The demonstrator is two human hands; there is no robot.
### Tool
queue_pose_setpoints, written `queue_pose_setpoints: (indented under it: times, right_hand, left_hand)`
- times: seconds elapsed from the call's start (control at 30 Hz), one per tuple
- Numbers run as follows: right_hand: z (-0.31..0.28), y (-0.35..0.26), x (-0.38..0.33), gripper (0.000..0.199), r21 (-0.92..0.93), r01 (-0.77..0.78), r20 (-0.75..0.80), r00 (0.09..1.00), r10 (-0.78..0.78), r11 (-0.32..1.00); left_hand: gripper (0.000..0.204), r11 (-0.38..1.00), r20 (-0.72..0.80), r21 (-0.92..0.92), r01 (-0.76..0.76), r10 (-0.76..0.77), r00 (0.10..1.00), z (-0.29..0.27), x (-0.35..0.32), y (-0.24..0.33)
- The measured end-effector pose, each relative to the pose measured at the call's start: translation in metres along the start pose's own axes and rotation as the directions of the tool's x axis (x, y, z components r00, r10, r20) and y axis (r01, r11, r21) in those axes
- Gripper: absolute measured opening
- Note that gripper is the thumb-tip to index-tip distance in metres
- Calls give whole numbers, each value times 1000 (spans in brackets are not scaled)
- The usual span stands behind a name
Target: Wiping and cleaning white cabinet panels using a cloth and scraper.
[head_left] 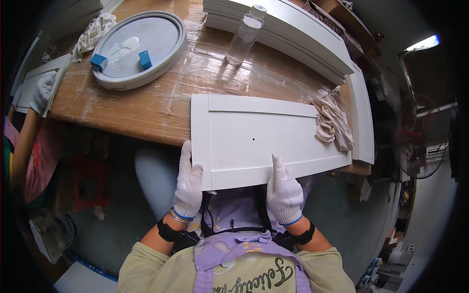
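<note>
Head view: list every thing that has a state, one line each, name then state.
white panel: flat on the table, near edge overhanging
left hand: gloved, on the panel's left corner
right hand: gloved, holding a thin blade at the panel's near edge
clear bottle: upright, capped
round tray: flat, two blue blocks on it
beige rag: crumpled on the panel's right end

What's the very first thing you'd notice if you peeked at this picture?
A big white panel with a tiny dark hole in its middle lies across the near edge of the wooden table. The left hand and the right hand, both in white gloves, rest on its near edge. Farther left sits a round grey tray carrying two small blue blocks.
</note>
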State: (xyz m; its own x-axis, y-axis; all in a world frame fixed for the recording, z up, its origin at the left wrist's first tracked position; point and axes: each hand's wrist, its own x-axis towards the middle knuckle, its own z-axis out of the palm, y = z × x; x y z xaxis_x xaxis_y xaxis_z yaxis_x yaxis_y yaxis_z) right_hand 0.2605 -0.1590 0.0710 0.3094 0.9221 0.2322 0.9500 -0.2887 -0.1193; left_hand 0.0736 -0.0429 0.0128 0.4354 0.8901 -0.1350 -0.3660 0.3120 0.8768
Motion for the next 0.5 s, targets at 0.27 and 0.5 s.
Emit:
queue_pose_setpoints:
  times: [0.27,0.5]
  right_hand:
    - [10,-35,-8,58,-37,8,200,980,-1,999]
    - [3,-37,-5,57,35,-120,191,975,111,992]
  left_hand:
    - [56,994,8,59,93,-94,996,11,-4,2]
    - [57,978,48,200,-67,59,997,-13,0,-21]
